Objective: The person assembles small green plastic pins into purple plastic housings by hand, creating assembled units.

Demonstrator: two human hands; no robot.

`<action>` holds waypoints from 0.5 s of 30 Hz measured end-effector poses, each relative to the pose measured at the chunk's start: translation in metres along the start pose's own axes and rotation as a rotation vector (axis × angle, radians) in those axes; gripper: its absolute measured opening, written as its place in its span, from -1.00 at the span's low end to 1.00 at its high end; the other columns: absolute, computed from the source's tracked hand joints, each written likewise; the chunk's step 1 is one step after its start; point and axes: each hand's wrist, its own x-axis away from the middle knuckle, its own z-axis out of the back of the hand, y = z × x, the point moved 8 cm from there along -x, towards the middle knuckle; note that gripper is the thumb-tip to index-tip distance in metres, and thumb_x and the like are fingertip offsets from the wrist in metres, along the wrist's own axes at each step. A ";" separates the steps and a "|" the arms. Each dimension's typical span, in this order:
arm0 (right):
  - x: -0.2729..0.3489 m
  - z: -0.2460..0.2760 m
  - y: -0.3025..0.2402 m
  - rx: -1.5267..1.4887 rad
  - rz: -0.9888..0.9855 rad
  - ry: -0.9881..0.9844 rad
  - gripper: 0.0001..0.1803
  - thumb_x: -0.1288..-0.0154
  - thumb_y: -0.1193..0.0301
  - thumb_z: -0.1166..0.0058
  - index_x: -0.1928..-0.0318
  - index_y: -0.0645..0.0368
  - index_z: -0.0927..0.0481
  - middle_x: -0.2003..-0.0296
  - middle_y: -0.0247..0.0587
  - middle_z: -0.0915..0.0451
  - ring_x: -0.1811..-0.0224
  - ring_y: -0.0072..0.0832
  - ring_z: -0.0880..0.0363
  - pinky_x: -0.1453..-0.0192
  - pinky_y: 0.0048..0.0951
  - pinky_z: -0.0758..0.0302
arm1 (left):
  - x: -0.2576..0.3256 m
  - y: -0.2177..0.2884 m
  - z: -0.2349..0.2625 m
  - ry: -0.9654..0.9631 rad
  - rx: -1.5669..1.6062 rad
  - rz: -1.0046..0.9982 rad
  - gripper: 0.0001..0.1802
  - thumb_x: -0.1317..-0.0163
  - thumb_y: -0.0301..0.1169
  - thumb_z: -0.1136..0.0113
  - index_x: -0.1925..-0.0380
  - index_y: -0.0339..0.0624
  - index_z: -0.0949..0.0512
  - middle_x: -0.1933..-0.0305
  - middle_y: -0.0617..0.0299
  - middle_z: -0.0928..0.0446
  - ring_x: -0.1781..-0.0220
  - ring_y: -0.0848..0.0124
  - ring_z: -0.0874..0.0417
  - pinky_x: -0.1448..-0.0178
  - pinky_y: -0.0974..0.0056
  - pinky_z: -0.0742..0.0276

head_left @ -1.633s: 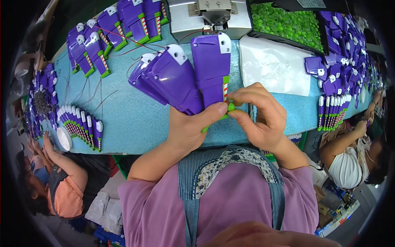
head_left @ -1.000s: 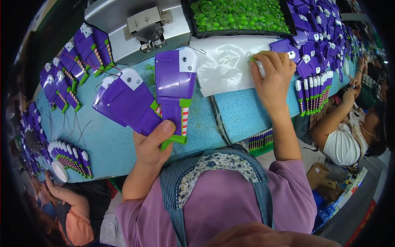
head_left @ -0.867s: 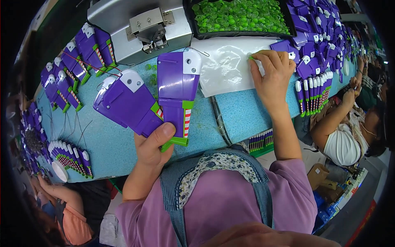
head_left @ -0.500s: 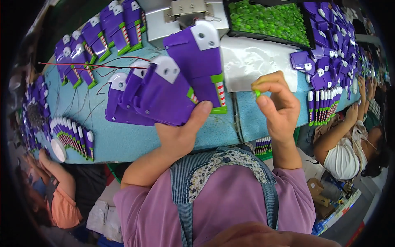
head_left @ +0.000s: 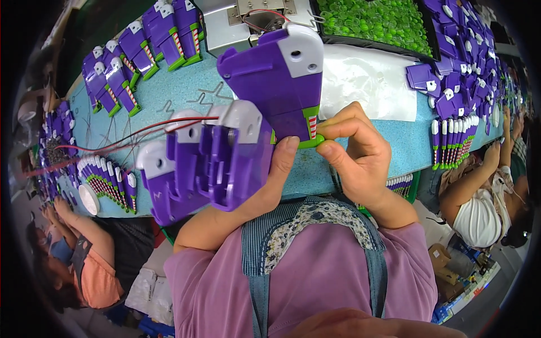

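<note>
My left hand (head_left: 276, 172) is closed round several purple plastic shells, fanned out. The one held farthest forward, a purple shell (head_left: 282, 73) with a white corner, a green end and a red-and-white striped edge, stands tilted above the thumb. Nearer ones, such as a purple shell (head_left: 234, 152), turn their ribbed hollow sides toward me; a red and a black wire trail left from them. My right hand (head_left: 363, 155) pinches thumb and forefinger at the striped shell's green end, on a small green cap (head_left: 320, 138), touching that end. The fingers partly cover the cap.
A black tray (head_left: 434, 39) of small green pieces stands at the back beside a metal fixture (head_left: 265, 8). White sheeting (head_left: 372, 84) lies before it. Purple shells are heaped at right (head_left: 451, 73) and lined up at back left (head_left: 163, 34). Co-workers sit on both sides.
My right hand has moved left with the small green cap, up to the shell's green end. My left hand has tilted the shells, bringing their hollow sides into view.
</note>
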 end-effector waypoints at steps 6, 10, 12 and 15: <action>0.003 -0.010 0.009 -0.159 -0.079 -0.059 -0.83 -0.19 0.48 -0.21 0.24 0.30 -0.56 0.22 -0.17 -0.54 0.24 -0.48 -0.41 0.12 -0.50 -0.35 | 0.005 -0.008 0.002 0.073 0.254 0.066 -0.79 -0.31 -0.37 -0.15 0.47 -0.24 -0.50 0.55 0.34 -0.37 0.53 0.54 -0.37 0.44 0.36 -0.23; -0.004 -0.017 -0.006 -0.161 -0.041 -0.217 -0.81 -0.24 0.43 -0.16 0.22 0.32 -0.53 0.20 -0.12 -0.53 0.22 -0.43 -0.41 0.09 -0.45 -0.34 | 0.015 -0.027 0.009 0.157 0.681 0.044 -0.83 -0.23 -0.38 -0.25 0.30 -0.23 -0.51 0.42 0.34 -0.42 0.42 0.52 -0.41 0.33 0.39 -0.30; -0.012 -0.023 -0.013 -0.087 0.036 -0.272 -0.84 -0.18 0.47 -0.19 0.25 0.27 -0.55 0.24 -0.17 -0.54 0.23 -0.40 -0.45 0.10 -0.43 -0.36 | 0.020 -0.043 0.007 0.050 0.947 0.107 -0.59 -0.10 -0.40 -0.26 0.04 -0.24 -0.41 0.10 0.17 -0.44 0.07 0.28 -0.47 -0.01 0.21 -0.37; -0.018 -0.039 -0.015 0.017 0.084 -0.347 -0.84 -0.08 0.51 -0.25 0.30 0.18 -0.58 0.32 -0.23 -0.57 0.25 -0.32 -0.50 0.09 -0.37 -0.39 | 0.023 -0.047 0.011 0.028 0.926 0.323 -0.43 0.03 -0.43 -0.26 -0.05 -0.28 -0.38 0.04 0.06 -0.51 -0.09 0.07 -0.51 -0.20 0.05 -0.40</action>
